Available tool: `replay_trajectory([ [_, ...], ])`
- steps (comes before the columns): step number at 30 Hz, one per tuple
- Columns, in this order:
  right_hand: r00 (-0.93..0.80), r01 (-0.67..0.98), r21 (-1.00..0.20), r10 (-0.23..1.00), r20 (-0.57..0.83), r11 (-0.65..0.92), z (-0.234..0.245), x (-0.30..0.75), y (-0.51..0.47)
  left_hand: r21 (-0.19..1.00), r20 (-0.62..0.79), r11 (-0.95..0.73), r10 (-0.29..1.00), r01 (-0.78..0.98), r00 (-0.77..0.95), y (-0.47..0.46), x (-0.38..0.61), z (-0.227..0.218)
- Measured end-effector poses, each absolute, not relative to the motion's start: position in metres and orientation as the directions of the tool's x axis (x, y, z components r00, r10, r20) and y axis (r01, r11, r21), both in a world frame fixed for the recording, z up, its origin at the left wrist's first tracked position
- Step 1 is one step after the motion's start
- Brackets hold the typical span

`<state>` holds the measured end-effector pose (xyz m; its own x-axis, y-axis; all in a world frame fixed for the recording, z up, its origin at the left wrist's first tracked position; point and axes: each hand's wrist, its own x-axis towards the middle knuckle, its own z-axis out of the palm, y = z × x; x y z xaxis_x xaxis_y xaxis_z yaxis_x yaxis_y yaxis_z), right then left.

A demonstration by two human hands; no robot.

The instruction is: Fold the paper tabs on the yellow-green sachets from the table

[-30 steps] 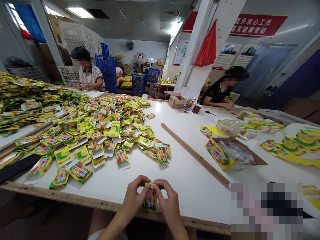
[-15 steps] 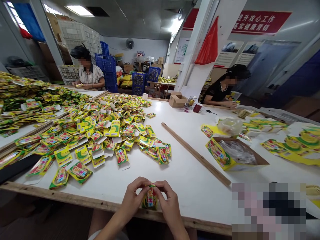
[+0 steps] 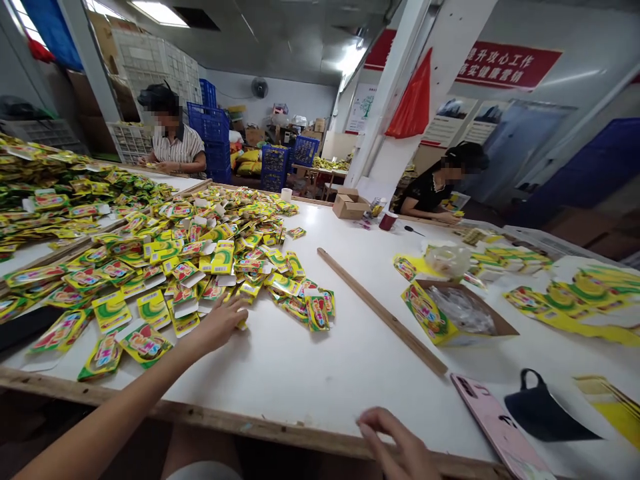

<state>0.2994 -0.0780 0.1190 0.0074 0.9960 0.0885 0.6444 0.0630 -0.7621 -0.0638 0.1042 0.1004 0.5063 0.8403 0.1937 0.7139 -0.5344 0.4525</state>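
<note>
My left hand reaches out to the near edge of a heap of small yellow-green printed cartons. Its fingers are bent down over one small carton, and only a yellow corner of that carton shows below them. My right hand is low over the front edge of the white table, somewhat blurred. Its thumb and fingers curve loosely with a gap between them, and nothing shows in them. Cartons with open white flaps lie left of my left forearm.
A wooden strip lies across the table, left of an open box with clear plastic bags. A pink phone and a dark face mask lie at right. Two people sit across the table.
Both hands held a carton together at the front edge. They have parted: the left moved forward and left to the heap, the right moved right. That carton is out of sight.
</note>
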Motion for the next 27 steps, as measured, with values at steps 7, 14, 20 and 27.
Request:
replay_trajectory([
  [7,0.123,0.264,-0.946,0.966,0.226,0.188,0.074,0.183,-0.032,0.989,0.13,-0.146,0.921,0.016,0.368,0.018,0.013,0.086],
  [14,-0.008,0.22,-0.957,0.982,0.19,0.187,0.068,0.189,-0.027,0.993,0.118,-0.111,0.938,-0.038,0.326,-0.004,0.029,0.064],
  [20,-0.087,0.347,-0.905,0.969,0.229,0.245,0.082,0.197,-0.016,0.981,0.182,-0.195,0.924,0.007,0.335,0.007,0.035,0.072],
  [27,0.044,0.269,-0.934,0.966,0.256,0.236,0.076,0.197,-0.019,0.982,0.138,-0.104,0.965,-0.159,0.222,0.005,0.047,0.065],
])
